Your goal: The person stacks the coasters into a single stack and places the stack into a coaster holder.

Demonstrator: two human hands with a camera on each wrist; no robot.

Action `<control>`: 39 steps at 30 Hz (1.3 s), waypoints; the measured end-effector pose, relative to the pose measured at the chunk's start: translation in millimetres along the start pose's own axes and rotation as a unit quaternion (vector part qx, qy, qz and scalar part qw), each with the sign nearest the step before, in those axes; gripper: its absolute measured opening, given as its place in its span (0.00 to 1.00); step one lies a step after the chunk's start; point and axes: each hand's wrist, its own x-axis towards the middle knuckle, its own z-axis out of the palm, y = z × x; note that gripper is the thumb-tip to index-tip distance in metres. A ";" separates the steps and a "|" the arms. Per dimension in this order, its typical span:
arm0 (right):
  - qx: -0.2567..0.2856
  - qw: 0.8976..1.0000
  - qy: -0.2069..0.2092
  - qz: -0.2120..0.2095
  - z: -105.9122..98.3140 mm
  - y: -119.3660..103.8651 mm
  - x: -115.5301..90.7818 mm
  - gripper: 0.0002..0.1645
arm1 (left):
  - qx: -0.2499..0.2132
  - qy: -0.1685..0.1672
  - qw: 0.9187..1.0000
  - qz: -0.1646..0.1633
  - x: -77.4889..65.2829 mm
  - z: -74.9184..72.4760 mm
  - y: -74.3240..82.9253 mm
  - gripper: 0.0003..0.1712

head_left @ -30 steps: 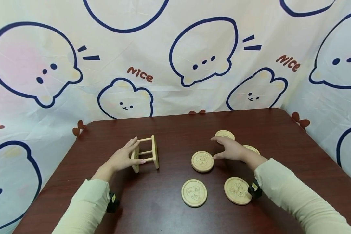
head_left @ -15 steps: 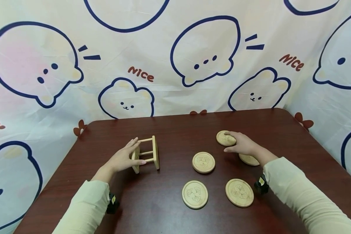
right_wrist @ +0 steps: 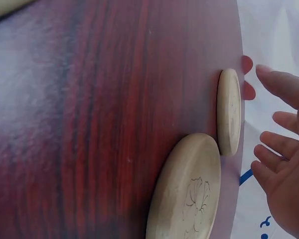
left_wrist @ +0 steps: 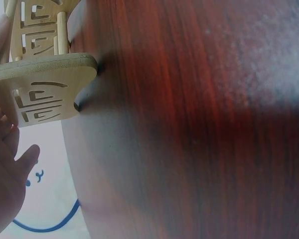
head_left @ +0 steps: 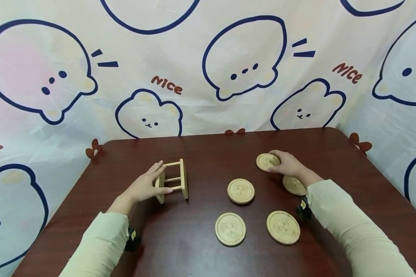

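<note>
Table [head_left: 211, 154]: dk red-brown, glossy, w/ 5 discs [head_left: 240, 191]; cartoon-print cloth [head_left: 194, 115] behind.

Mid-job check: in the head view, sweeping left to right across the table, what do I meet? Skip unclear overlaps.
Left sleeve, left hand, wooden rack, middle coaster, farthest coaster, right hand, right sleeve.

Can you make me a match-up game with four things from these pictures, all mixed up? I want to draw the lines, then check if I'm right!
Things
1. left hand
2. right hand
3. table
4. cloth

Where it is or how it looks
A. dark reddish brown
B. at the farthest wooden disc
C. pale, with dark blue outlines
D. touching the wooden rack

Right pairs: 1-D, 2-B, 3-A, 4-C
</note>
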 end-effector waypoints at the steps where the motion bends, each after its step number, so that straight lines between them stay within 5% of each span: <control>1: 0.000 1.000 0.000 0.002 -0.3 0.6 1.5 0.41 | -0.001 0.001 1.000 -0.001 -0.3 -0.6 0.6 0.55; 24: -0.006 0.999 -0.012 0.044 6.2 15.4 26.7 0.45 | 0.015 0.000 1.000 0.001 1.4 0.0 -0.1 0.56; 39: -0.007 0.998 -0.031 0.046 12.9 6.3 30.1 0.49 | 0.015 0.005 1.000 -0.002 0.3 1.0 1.4 0.55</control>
